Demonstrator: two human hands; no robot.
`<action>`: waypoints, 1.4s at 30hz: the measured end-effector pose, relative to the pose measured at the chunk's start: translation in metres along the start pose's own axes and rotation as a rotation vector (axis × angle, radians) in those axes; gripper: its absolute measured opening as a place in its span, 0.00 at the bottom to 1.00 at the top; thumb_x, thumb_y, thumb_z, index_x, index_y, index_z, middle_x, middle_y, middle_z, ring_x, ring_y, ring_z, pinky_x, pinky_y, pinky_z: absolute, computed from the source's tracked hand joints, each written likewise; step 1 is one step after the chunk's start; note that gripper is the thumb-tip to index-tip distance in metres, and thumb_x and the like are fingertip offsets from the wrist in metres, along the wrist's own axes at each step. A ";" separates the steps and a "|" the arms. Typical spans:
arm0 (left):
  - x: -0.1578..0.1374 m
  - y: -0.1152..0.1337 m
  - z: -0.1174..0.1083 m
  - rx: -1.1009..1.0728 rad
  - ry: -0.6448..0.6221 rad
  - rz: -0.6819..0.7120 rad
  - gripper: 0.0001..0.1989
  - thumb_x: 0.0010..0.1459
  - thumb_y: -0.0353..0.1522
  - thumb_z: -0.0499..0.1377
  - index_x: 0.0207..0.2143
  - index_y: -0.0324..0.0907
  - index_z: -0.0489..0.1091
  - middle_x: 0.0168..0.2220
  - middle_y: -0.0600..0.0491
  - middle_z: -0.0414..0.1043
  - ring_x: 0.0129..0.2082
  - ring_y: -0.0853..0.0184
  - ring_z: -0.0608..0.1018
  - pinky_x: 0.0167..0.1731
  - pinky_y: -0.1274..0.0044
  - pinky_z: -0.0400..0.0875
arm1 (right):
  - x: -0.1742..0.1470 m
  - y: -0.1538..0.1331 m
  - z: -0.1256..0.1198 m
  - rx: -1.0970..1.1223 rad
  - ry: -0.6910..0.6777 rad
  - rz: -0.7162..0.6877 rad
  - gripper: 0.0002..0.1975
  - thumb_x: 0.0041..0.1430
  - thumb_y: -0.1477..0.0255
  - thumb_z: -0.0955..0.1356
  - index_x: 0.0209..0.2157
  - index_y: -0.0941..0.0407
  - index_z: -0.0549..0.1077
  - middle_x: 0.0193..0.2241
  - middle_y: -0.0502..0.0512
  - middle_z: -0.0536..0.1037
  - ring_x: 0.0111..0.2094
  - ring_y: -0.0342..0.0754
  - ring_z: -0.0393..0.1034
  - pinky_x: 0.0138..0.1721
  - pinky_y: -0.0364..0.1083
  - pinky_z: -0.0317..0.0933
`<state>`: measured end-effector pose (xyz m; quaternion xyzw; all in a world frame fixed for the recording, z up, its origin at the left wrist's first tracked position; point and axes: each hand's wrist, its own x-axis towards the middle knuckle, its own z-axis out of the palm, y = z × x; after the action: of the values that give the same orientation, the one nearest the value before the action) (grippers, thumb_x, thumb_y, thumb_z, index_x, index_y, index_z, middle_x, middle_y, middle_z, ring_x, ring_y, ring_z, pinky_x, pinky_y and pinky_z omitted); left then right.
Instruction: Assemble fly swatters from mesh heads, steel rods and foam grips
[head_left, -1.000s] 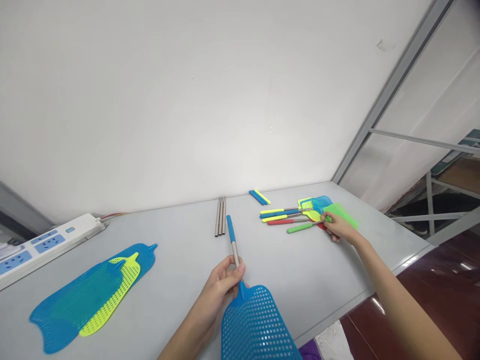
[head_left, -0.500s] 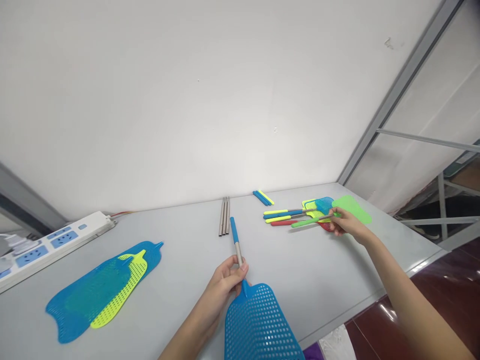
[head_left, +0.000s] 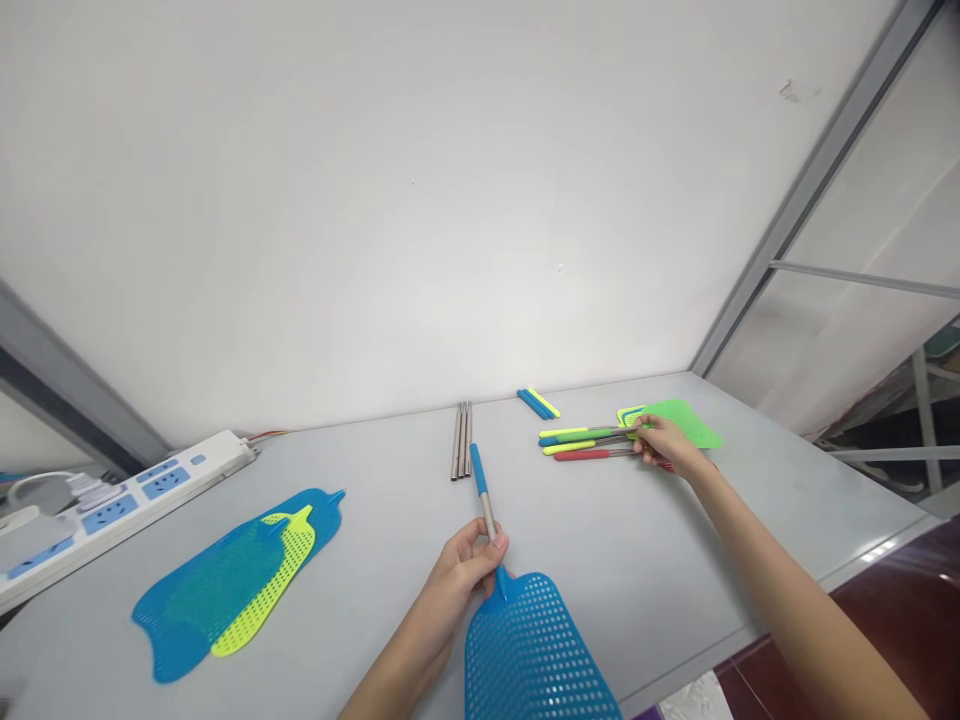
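Note:
My left hand is closed on the metal rod of a blue fly swatter, whose perforated head points down toward me and whose blue grip points away. At the right, my right hand pinches the rod of a green fly swatter. It lies over a pile of other swatters with yellow, blue and red grips; a red grip is nearest me. The green head covers most of the heads beneath. Three bare metal tubes lie just beyond the blue grip.
Several loose blue and yellow grips rest near the wall. Blue and yellow swatter heads lie stacked at the left of the grey table. A white power strip with plugs runs along the left edge.
My right hand has brought the green swatter left and back onto the pile. The left hand keeps its hold on the blue one. The view has shifted slightly.

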<state>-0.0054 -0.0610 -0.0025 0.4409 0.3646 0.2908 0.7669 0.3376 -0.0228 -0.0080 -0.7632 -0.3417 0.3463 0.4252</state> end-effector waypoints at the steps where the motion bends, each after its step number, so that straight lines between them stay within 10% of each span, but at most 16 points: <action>1: 0.000 0.000 0.000 -0.003 0.001 -0.005 0.15 0.45 0.42 0.58 0.28 0.40 0.59 0.14 0.62 0.56 0.14 0.78 0.60 0.17 0.83 0.52 | 0.002 0.001 0.003 -0.003 0.004 -0.003 0.05 0.46 0.78 0.60 0.28 0.56 0.59 0.12 0.46 0.67 0.08 0.37 0.56 0.08 0.36 0.46; 32: 0.004 -0.005 -0.001 -0.047 0.068 0.021 0.15 0.43 0.40 0.59 0.28 0.39 0.62 0.15 0.60 0.57 0.14 0.77 0.60 0.17 0.83 0.54 | -0.033 0.004 0.023 0.037 0.017 -0.249 0.20 0.49 0.66 0.61 0.45 0.57 0.60 0.17 0.48 0.70 0.09 0.38 0.57 0.12 0.39 0.54; 42: -0.010 0.021 0.004 -0.107 0.224 0.230 0.11 0.47 0.37 0.57 0.26 0.40 0.60 0.18 0.59 0.59 0.20 0.76 0.62 0.26 0.82 0.58 | -0.105 0.021 0.085 0.037 -0.378 -0.425 0.17 0.51 0.61 0.60 0.37 0.57 0.67 0.18 0.49 0.68 0.16 0.40 0.61 0.20 0.41 0.56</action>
<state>-0.0108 -0.0616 0.0204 0.4033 0.3788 0.4431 0.7053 0.2172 -0.0824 -0.0357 -0.5883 -0.5611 0.3917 0.4308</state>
